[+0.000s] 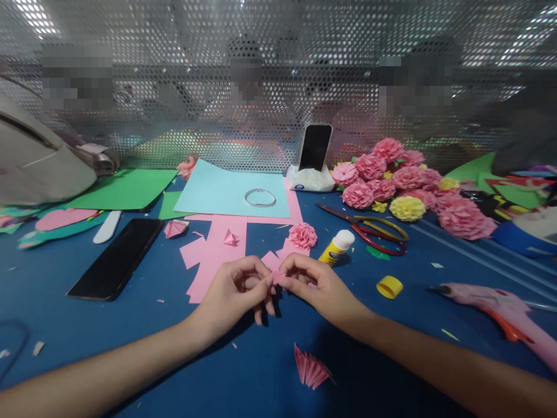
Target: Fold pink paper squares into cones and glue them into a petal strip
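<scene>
Between my two hands is a small piece of pink paper (277,277), pinched at both sides. My left hand (241,287) grips its left edge with thumb and fingertips; my right hand (315,281) grips the right edge. Just behind my hands lie pink paper strips (221,249), a small folded pink piece (230,237) and a pink paper flower (303,235). A yellow glue stick (337,248) with a white end leans close to my right hand, and its yellow cap (389,287) lies farther right. Nearer to me rests a pleated pink paper fan (311,368).
Scissors (369,228) and a pink glue gun (487,302) lie on the right, below many paper flowers (369,167). A black phone (115,258) is at left. Blue paper (226,191) bears a silver ring (260,198). A perforated metal screen (174,104) closes the back.
</scene>
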Available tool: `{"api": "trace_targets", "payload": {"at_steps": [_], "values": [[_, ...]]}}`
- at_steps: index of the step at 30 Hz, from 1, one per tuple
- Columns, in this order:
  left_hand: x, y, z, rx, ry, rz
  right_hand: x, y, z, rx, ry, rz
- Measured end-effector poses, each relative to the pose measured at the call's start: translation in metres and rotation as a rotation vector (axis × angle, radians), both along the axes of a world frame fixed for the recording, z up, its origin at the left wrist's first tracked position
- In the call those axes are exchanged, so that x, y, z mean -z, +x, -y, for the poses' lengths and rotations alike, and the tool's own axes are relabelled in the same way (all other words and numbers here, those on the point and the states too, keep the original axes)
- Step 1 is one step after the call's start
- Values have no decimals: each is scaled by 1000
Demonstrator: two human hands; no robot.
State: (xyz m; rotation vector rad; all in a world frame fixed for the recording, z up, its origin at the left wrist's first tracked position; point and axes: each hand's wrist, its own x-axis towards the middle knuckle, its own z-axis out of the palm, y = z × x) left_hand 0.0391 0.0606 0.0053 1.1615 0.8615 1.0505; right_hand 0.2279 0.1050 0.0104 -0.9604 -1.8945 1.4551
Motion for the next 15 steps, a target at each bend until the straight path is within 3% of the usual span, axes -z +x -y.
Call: {"api": "trace_targets", "payload": {"at_steps": [15], "values": [[5, -1, -2, -3, 1, 16, -3, -1, 1, -9, 20, -32]]}}
